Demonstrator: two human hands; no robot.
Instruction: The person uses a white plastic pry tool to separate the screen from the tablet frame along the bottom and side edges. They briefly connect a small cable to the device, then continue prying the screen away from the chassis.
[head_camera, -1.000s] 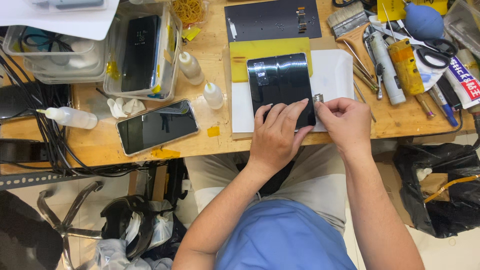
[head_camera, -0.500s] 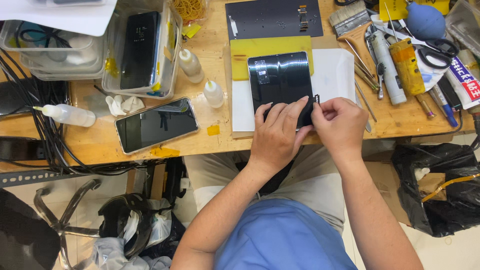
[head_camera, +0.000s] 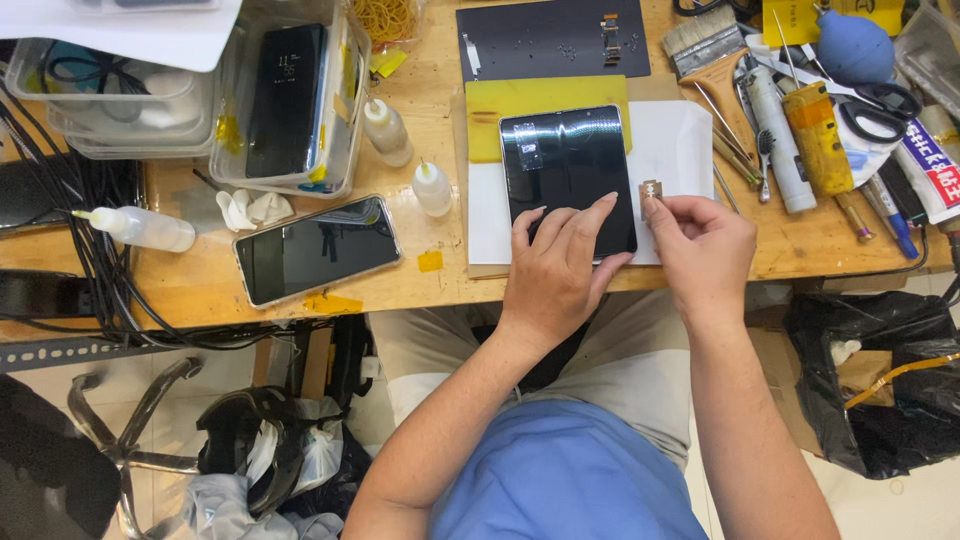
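Note:
A black, glossy square tablet-like device (head_camera: 566, 165) lies on a white sheet (head_camera: 680, 150) over a yellow pad (head_camera: 545, 98) at the bench's front edge. My left hand (head_camera: 555, 270) rests flat on the device's lower part, fingers spread. My right hand (head_camera: 700, 245) is just right of the device and pinches a tiny brownish part (head_camera: 650, 189) between thumb and forefinger, held beside the device's right edge.
A black phone (head_camera: 318, 248) lies to the left, with small white squeeze bottles (head_camera: 432, 187) and clear plastic bins (head_camera: 290, 100). A black mat (head_camera: 555, 38) sits behind. Tools, a brush (head_camera: 712, 55), scissors (head_camera: 880, 105) and a blue blower (head_camera: 850, 45) crowd the right. Cables hang at left.
My right hand has drawn right, away from the device's edge, with the small part pinched in it. My left hand stays on the device with fingers more spread.

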